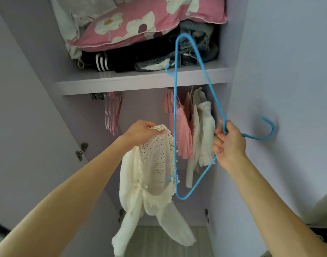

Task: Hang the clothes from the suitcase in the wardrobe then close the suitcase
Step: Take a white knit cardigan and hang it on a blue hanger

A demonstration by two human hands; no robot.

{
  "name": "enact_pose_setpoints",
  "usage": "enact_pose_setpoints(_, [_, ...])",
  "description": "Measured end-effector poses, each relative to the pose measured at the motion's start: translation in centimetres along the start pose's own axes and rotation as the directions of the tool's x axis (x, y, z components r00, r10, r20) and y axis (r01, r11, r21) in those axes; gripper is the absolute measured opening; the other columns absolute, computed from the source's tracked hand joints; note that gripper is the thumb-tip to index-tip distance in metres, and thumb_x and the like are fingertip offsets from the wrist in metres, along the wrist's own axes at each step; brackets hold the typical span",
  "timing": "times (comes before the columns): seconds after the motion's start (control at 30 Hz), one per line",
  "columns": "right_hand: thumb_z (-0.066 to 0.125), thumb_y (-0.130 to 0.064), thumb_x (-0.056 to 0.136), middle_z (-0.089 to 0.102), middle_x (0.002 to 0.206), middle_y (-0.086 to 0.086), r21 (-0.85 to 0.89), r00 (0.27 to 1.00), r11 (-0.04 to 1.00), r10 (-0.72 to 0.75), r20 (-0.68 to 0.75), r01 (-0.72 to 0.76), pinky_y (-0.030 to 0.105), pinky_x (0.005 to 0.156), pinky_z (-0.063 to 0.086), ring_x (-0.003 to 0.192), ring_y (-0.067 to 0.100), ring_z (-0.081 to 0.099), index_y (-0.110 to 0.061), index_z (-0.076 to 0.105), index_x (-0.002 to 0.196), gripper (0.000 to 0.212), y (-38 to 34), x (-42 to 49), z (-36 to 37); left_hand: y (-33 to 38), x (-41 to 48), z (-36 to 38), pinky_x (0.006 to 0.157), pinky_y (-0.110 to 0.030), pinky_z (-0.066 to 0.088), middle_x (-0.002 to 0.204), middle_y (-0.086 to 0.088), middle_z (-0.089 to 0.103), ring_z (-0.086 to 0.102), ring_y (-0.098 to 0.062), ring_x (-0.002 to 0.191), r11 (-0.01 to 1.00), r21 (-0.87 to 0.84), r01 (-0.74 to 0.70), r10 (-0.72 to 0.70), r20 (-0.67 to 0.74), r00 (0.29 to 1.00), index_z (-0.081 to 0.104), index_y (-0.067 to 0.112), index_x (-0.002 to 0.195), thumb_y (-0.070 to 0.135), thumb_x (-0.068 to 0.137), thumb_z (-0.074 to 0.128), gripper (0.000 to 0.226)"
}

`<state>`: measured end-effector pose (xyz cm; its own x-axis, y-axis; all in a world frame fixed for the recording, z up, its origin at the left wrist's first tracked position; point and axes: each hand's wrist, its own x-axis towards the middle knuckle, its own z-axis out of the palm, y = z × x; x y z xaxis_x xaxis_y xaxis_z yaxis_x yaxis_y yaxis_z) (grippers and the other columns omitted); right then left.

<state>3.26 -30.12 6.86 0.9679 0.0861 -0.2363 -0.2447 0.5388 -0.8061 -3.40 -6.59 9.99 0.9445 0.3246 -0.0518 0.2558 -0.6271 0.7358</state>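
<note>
Now | left hand (pixel 140 132) pinches cream crochet cardigan (pixel 151 173) | right hand (pixel 229 145) grips thin blue hanger (pixel 174 108)

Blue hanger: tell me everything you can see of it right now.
The blue hanger is a thin triangular frame, plastic by the look, with a small notch hook near each end of its long bar. It is bare and turned on its side: long bar upright, top hook pointing right. The right hand grips its neck. The bar crosses the cream cardigan at its edge; contact is unclear.
</note>
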Motion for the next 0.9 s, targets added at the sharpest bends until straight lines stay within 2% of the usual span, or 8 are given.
enact_pose_setpoints(0.1, [0.052,-0.021,0.092,0.028,0.042,-0.008,0.199,0.995,0.98,-0.006,0.1,-0.014,0.02,0.035,0.011,0.034,0.007,0.017,-0.021,0.046,0.06,0.032,-1.7,-1.6,2.3,0.3,-0.4,-0.6,0.069,-0.023,0.044,0.108,0.007,0.069,0.06,-0.008,0.094,1.0,0.002,0.002,-0.002,0.025,1.0,0.074,0.027,0.112,0.045,0.09,0.068,0.03])
enact_pose_setpoints(0.23, [0.047,-0.018,0.094,0.033,0.041,-0.01,0.202,0.983,0.979,-0.028,0.179,-0.009,0.02,0.036,0.01,0.033,0.006,0.018,-0.02,0.052,0.068,0.026,-0.6,-2.2,4.5,1.3,-1.8,-2.3,0.075,-0.025,0.042,0.104,0.011,0.064,0.054,-0.012,0.099,0.999,-0.04,-0.001,0.003,0.047,0.999,0.073,0.025,0.112,0.044,0.09,0.068,0.03])
enact_pose_setpoints(0.43, [0.044,-0.015,0.097,0.035,0.038,-0.007,-0.158,0.958,0.987,0.084,0.273,-0.042,0.021,0.038,0.01,0.031,0.006,0.018,-0.015,0.054,0.072,0.027,4.7,-1.3,4.2,1.7,-3.4,-7.0,0.117,-0.039,0.028,0.133,0.008,0.058,0.047,-0.013,0.127,0.986,-0.168,0.023,-0.028,-0.027,0.999,0.073,0.027,0.104,0.053,0.079,0.073,0.036])
enact_pose_setpoints(0.53, [0.045,-0.012,0.098,0.04,0.04,-0.006,-0.239,0.958,0.97,0.102,0.268,-0.037,0.02,0.036,0.012,0.031,0.005,0.021,-0.013,0.057,0.074,0.027,6.3,-0.8,3.0,0.7,-4.0,-8.9,0.118,-0.047,0.029,0.126,0.006,0.065,0.051,-0.02,0.128,0.971,-0.237,0.038,-0.053,-0.059,0.997,0.079,0.032,0.092,0.063,0.062,0.082,0.044])
enact_pose_setpoints(0.63, [0.046,-0.006,0.097,0.041,0.04,0.0,-0.358,0.963,0.932,0.052,0.265,0.048,0.016,0.035,0.012,0.029,0.006,0.021,-0.013,0.057,0.055,0.044,6.7,-0.4,1.8,-0.8,-4.2,-10.4,0.113,-0.049,0.036,0.118,0.003,0.071,0.058,-0.024,0.122,0.943,-0.32,0.092,-0.121,-0.071,0.99,0.08,0.031,0.095,0.058,0.056,0.085,0.048])
enact_pose_setpoints(0.73, [0.051,-0.006,0.094,0.036,0.031,-0.001,-0.63,0.939,0.747,0.023,0.343,0.212,0.017,0.033,0.019,0.026,0.007,0.025,-0.011,0.053,0.039,0.055,6.6,0.0,1.1,-1.6,-4.6,-11.5,0.114,-0.048,0.036,0.115,0.002,0.072,0.061,-0.022,0.118,0.937,-0.33,0.111,-0.155,-0.11,0.982,0.077,0.024,0.106,0.05,0.071,0.082,0.044])
enact_pose_setpoints(0.8, [0.058,-0.016,0.092,0.037,0.033,-0.001,-0.784,0.891,0.49,0.034,0.453,0.38,0.018,0.039,0.028,0.03,0.006,0.032,-0.016,0.055,0.034,0.059,6.3,0.2,1.0,-1.7,-4.9,-11.7,0.113,-0.039,0.033,0.119,0.007,0.064,0.053,-0.014,0.117,0.968,-0.232,0.092,-0.131,-0.158,0.979,0.072,0.022,0.116,0.054,0.078,0.077,0.05])
enact_pose_setpoints(0.9, [0.064,-0.026,0.088,0.042,0.038,-0.003,-0.811,0.843,0.291,0.024,0.537,0.508,0.018,0.047,0.035,0.038,0.006,0.04,-0.016,0.064,0.041,0.048,5.4,0.0,1.9,-1.8,-5.2,-10.7,0.084,-0.029,0.045,0.099,0.005,0.065,0.059,-0.016,0.094,0.997,0.075,0.024,-0.008,-0.211,0.977,0.073,0.028,0.105,0.058,0.088,0.063,0.035])
